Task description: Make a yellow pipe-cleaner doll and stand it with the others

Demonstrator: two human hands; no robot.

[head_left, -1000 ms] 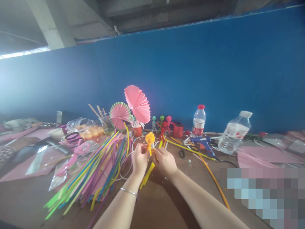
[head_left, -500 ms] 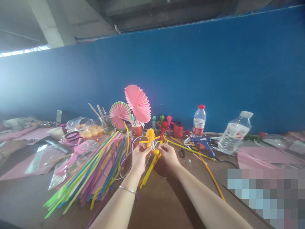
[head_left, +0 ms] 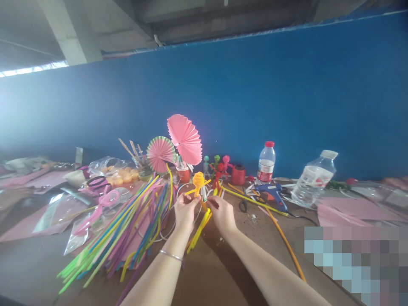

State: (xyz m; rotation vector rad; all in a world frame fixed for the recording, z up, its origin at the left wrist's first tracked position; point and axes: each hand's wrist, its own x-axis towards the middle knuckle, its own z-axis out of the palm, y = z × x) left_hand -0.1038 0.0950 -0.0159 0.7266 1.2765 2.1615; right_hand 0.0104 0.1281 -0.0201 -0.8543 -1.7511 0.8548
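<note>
A small orange pipe-cleaner figure point(head_left: 198, 180) with a coiled round head and outstretched arms is held upright over the table. My left hand point(head_left: 185, 211) is closed on its body, thumb and fingers pinching below the arms. At the figure's lower end, my right hand point(head_left: 221, 212) pinches an orange leg, largely covered by the fingertips. Beneath the hands lie yellow pipe cleaners point(head_left: 198, 236). Behind stand finished-looking figures, among them a red one point(head_left: 219, 168) and a pink one point(head_left: 226, 160).
Many coloured pipe cleaners point(head_left: 127, 225) spread across the left. A blue glue gun point(head_left: 272, 191), black-handled scissors point(head_left: 243, 206) and two plastic bottles, one upright point(head_left: 266, 163) and one tilted point(head_left: 315, 178), are on the right. Pink paper fans point(head_left: 185, 138) rise from a red cup point(head_left: 183, 174).
The figure has tipped and shifted slightly left, its arms now slanting up to the right. My right hand has closed in by the figure's lower end.
</note>
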